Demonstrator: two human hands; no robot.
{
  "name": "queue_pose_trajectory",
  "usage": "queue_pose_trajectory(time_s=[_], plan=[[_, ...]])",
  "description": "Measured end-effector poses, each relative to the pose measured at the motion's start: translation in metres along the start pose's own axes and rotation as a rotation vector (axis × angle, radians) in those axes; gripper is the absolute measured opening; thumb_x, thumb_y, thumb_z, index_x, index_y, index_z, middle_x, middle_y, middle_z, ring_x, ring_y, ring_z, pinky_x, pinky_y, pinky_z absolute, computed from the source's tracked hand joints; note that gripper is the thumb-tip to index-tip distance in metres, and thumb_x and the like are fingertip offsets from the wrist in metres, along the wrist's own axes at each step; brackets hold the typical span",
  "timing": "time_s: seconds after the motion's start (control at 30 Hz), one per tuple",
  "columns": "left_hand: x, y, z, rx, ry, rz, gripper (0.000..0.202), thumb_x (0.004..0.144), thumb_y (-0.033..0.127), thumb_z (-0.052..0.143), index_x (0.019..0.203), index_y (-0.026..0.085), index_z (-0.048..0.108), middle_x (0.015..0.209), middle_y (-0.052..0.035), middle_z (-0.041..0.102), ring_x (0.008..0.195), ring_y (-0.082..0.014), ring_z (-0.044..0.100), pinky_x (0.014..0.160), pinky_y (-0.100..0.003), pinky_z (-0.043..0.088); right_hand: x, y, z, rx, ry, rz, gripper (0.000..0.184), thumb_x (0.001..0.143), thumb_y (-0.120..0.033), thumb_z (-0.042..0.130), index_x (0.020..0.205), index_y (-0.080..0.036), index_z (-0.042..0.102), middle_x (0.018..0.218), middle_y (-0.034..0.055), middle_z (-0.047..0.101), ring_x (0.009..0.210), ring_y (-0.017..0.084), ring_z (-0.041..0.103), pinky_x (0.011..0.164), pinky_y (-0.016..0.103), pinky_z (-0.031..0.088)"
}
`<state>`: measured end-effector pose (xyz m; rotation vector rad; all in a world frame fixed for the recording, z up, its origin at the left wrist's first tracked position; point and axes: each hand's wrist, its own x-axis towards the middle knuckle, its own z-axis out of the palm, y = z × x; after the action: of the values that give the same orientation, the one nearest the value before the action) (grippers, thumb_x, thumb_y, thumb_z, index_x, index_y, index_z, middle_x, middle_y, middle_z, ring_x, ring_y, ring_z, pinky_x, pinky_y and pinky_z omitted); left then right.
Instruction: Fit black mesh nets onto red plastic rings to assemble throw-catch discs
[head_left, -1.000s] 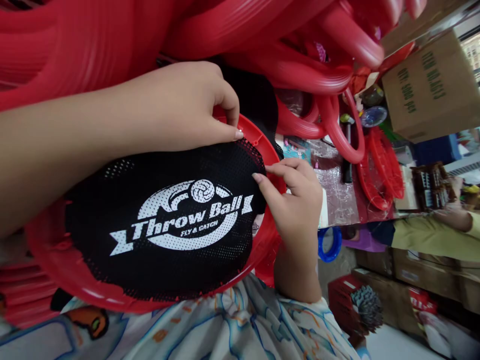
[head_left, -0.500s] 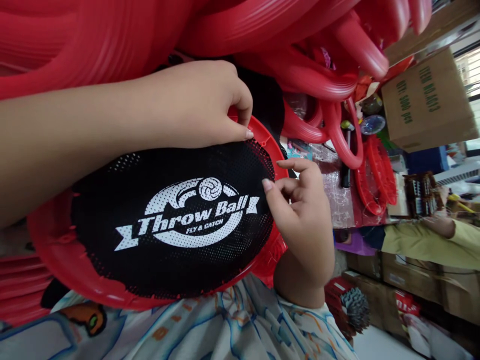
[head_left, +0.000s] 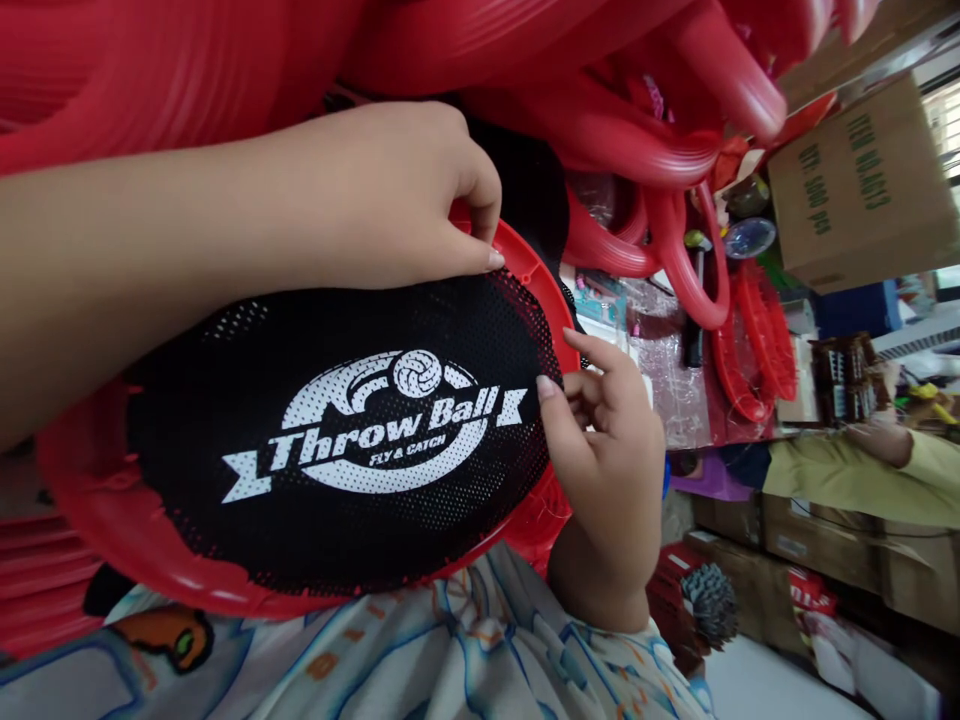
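Note:
A black mesh sheet (head_left: 405, 530) printed "Throw Ball" in white lies across a red plastic ring (head_left: 180, 560), which rests against the lap. My left hand (head_left: 427, 195) reaches over from the left, thumb and bent fingers pinching the mesh at the ring's upper edge. On the right side my right hand (head_left: 607, 440) has its thumb on the mesh border and its fingers curled over the edge, the index finger along the rim. Part of the ring's upper left is hidden under my left forearm.
Large red plastic rings (head_left: 525, 50) are piled above the hands. To the right, a hammer (head_left: 696, 300) lies near slim red frames (head_left: 750, 350). Beyond are a cardboard box (head_left: 862, 190) and a co-worker's yellow sleeve (head_left: 840, 480). A bundle of grey-tipped pieces (head_left: 709, 605) stands lower right.
The mesh border at the right is drawn slightly farther outward toward the rim. My right thumb has shifted a little down and right. My left hand keeps its pinch.

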<state>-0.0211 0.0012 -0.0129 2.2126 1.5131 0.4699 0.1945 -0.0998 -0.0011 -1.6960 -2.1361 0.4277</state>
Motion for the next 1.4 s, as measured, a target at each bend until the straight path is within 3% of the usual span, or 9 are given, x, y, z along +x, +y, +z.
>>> queue_pose_trajectory(time_s=[0.17, 0.3, 0.4, 0.7, 0.93, 1.2, 1.4], plan=[[-0.002, 0.004, -0.003, 0.022, -0.032, -0.053, 0.036, 0.079, 0.051, 0.056, 0.092, 0.02, 0.071, 0.09, -0.0005, 0.05, 0.09, -0.021, 0.059, 0.089, -0.043, 0.046, 0.004, 0.012, 0.008, 0.061, 0.083, -0.06, 0.03, 0.091, -0.018, 0.052, 0.12, -0.022, 0.057, 0.074, -0.0025, 0.056, 0.059, 0.01, 0.05, 0.056, 0.025, 0.045], [-0.003, 0.004, -0.001, 0.019, -0.006, -0.028, 0.033, 0.079, 0.048, 0.058, 0.092, 0.021, 0.072, 0.093, -0.001, 0.049, 0.088, -0.0228, 0.06, 0.085, -0.042, 0.048, 0.006, 0.023, 0.017, 0.078, 0.228, -0.095, 0.018, 0.089, -0.017, 0.054, 0.101, -0.022, 0.067, 0.08, 0.0005, 0.064, 0.065, 0.012, 0.056, 0.059, 0.027, 0.046], [-0.003, 0.002, 0.0, 0.009, 0.018, 0.007, 0.031, 0.078, 0.048, 0.059, 0.088, 0.022, 0.073, 0.089, -0.0018, 0.049, 0.084, -0.0261, 0.061, 0.08, -0.044, 0.05, 0.006, 0.029, 0.02, 0.046, 0.295, -0.149, 0.02, 0.085, -0.012, 0.053, 0.088, -0.022, 0.07, 0.077, 0.0003, 0.067, 0.067, 0.013, 0.06, 0.063, 0.028, 0.047], [-0.002, 0.006, -0.006, 0.026, -0.05, -0.047, 0.028, 0.08, 0.048, 0.057, 0.09, 0.026, 0.071, 0.095, -0.0022, 0.048, 0.093, -0.0269, 0.059, 0.088, -0.044, 0.048, 0.006, 0.034, 0.023, -0.035, 0.308, -0.172, 0.026, 0.087, -0.014, 0.049, 0.095, -0.023, 0.073, 0.073, 0.0017, 0.068, 0.067, 0.016, 0.062, 0.062, 0.031, 0.048], [-0.002, 0.008, -0.003, 0.056, -0.073, -0.071, 0.032, 0.081, 0.051, 0.054, 0.091, 0.026, 0.071, 0.096, -0.0023, 0.047, 0.09, -0.025, 0.058, 0.085, -0.044, 0.047, 0.01, 0.039, 0.03, 0.03, 0.4, -0.271, 0.027, 0.085, -0.007, 0.052, 0.095, -0.021, 0.073, 0.072, -0.0013, 0.067, 0.065, 0.012, 0.061, 0.061, 0.028, 0.047], [-0.002, 0.009, -0.003, 0.071, -0.041, -0.08, 0.029, 0.081, 0.047, 0.058, 0.091, 0.023, 0.072, 0.094, -0.0012, 0.047, 0.092, -0.0259, 0.06, 0.087, -0.045, 0.049, 0.013, 0.037, 0.031, 0.065, 0.372, -0.214, 0.026, 0.085, -0.01, 0.052, 0.095, -0.022, 0.073, 0.073, -0.0007, 0.066, 0.067, 0.013, 0.06, 0.064, 0.031, 0.048], [-0.002, 0.002, 0.0, 0.065, -0.03, -0.028, 0.033, 0.081, 0.051, 0.057, 0.09, 0.023, 0.072, 0.093, -0.0019, 0.046, 0.09, -0.0252, 0.06, 0.088, -0.046, 0.049, 0.016, 0.039, 0.023, 0.1, 0.202, -0.126, 0.023, 0.085, -0.014, 0.054, 0.097, -0.022, 0.072, 0.079, -0.0003, 0.069, 0.073, 0.015, 0.062, 0.068, 0.032, 0.047]])
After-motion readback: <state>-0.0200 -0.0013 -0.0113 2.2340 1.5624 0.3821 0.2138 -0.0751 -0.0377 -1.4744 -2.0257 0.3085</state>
